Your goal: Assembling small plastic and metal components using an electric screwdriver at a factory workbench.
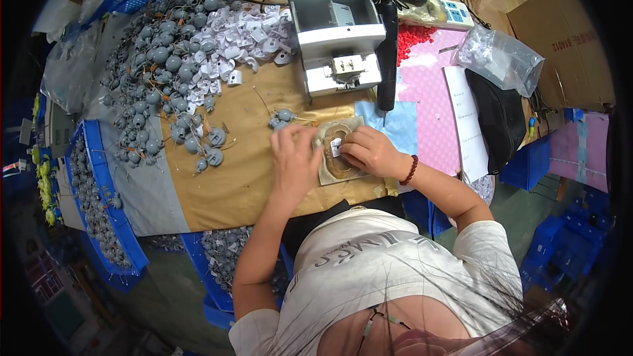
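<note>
A cluttered workbench (224, 184) with a brown top fills the view, blue bins around its edges and a cardboard box (560, 46) at the far right. Near the middle of the bench lies a worn brown pad (330, 168), and both hands meet over it. The left hand (295, 158) lies palm down on the pad's left edge, fingers bent; whether it grips anything under them cannot be told. The right hand (370, 151), a red bead bracelet (410, 170) on its wrist, pinches a small white part (336, 147) between fingertips, just over the pad's centre. Just left of the hands sit two loose grey parts (282, 118) with thin wires. Further left and far, a big heap of the same grey parts (158, 79) spreads over the bench, with a pile of white parts (241, 43) beside it on the right. Beyond the hands stands a grey machine (337, 33), and a black driver (387, 59) hangs at its right, tip down near a blue sheet (399, 125). A pink sheet (432, 118) and a clear bag (499, 59) lie to the right. A bin (95, 165) at the near left holds more grey parts.
</note>
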Available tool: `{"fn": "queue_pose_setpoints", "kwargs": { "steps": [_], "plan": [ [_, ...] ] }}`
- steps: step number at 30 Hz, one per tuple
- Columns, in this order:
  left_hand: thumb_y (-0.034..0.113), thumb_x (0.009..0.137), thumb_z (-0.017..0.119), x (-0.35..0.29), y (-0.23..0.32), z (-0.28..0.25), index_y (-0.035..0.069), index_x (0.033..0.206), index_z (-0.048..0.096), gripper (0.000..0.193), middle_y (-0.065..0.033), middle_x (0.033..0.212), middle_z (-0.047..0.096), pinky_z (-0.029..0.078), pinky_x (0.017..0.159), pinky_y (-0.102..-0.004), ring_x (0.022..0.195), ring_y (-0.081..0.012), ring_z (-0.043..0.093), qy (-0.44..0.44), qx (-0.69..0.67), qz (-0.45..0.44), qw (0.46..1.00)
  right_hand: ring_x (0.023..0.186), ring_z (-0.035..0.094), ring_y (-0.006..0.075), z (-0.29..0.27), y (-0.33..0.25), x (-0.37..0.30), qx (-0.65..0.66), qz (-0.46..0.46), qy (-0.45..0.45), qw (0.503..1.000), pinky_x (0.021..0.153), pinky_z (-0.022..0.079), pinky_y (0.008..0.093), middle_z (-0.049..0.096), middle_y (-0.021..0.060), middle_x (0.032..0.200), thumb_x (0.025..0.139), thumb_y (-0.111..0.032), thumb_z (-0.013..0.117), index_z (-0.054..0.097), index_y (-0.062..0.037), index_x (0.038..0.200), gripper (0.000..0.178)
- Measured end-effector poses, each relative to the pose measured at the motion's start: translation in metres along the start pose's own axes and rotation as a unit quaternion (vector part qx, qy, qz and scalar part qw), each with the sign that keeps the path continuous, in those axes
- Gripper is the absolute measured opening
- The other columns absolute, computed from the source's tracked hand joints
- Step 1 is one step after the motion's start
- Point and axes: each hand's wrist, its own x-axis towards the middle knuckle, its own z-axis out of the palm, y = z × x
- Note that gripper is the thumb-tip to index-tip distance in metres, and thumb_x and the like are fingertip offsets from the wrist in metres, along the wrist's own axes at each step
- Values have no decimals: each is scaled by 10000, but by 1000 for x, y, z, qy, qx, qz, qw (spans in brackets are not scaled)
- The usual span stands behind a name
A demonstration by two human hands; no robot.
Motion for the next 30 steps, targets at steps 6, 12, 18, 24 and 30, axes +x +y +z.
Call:
{"fn": "queue_pose_setpoints", "kwargs": {
  "steps": [6, 12, 18, 24, 30],
  "plan": [
    [110, 825, 737, 12, -42, 11, 79, 1020, 671, 209, -91, 1122, 582, 419, 938, -429, 1133, -316, 485, 56, 104, 51, 992, 979, 595, 259, 3, -9, -1, -80, -24, 12, 996, 788, 488, 379, 635, 70, 1017, 766, -123, 760, 683, -62, 1034, 285],
    [74, 916, 630, 0, -33, -23, 38, 1014, 620, 104, -118, 929, 639, 464, 822, -396, 907, -299, 581, 40, -137, -53, 988, 1020, 583, 279, 6, -15, -7, -59, 46, -6, 997, 842, 474, 408, 627, 83, 1063, 775, -115, 764, 663, -65, 1084, 329],
    [88, 986, 568, -28, 6, -64, 8, 1044, 590, 102, -53, 816, 624, 480, 664, -265, 709, -118, 592, -80, -322, -138, 933, 1050, 579, 316, -15, -25, 12, 61, 81, 83, 991, 904, 467, 408, 608, 131, 1131, 808, -113, 770, 580, -45, 1231, 469],
    [85, 996, 575, -39, 13, -34, 2, 1056, 587, 103, -29, 880, 617, 494, 725, -254, 802, -86, 601, -169, -555, -208, 787, 955, 648, 171, -34, -57, 31, 434, 273, -57, 857, 821, 526, 315, 665, 84, 1093, 922, -89, 707, 595, -33, 1229, 331],
    [76, 908, 681, -52, 18, -11, 8, 1047, 607, 172, -106, 968, 639, 513, 761, -338, 860, -211, 644, -115, -305, -170, 930, 757, 668, 217, -25, -37, 7, 151, 168, -65, 972, 612, 535, 306, 680, 78, 907, 876, -47, 703, 685, -33, 1072, 198]
  ]
}}
